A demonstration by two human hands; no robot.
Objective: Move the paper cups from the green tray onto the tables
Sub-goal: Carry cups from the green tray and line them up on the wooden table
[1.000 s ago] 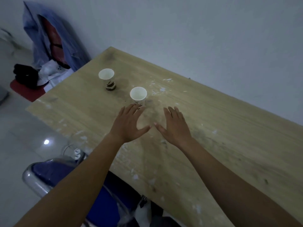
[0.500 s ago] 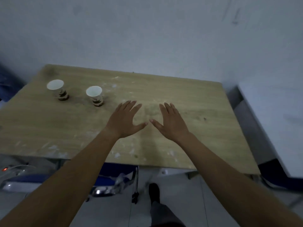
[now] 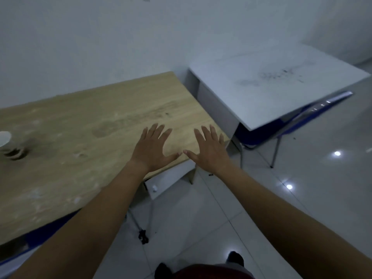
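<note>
Hands fill the middle of the head view, both flat with palms down, fingers straight and spread, holding nothing. The left hand [image 3: 153,151] lies over the near right corner of the wooden table [image 3: 84,125]. The right hand [image 3: 210,153] is just beside it, over the table's right edge. Their thumbs point at each other, the tips near but apart. Whether either palm touches the wood cannot be told.

At the far left edge of the frame, at mid height, one paper cup [image 3: 5,142] stands upright on the wooden table, well apart from both hands. It is cut off by the frame edge and blurred. It is white with a pale rim, and dark bands ring its lower part.

To the upper right stands a white table [image 3: 267,91] with grey smudges on its top, and a blue chair [image 3: 314,111] is pushed under it. Glossy pale floor tiles [image 3: 314,202] fill the lower right. Dark shoes [image 3: 234,258] show at the bottom edge.
</note>
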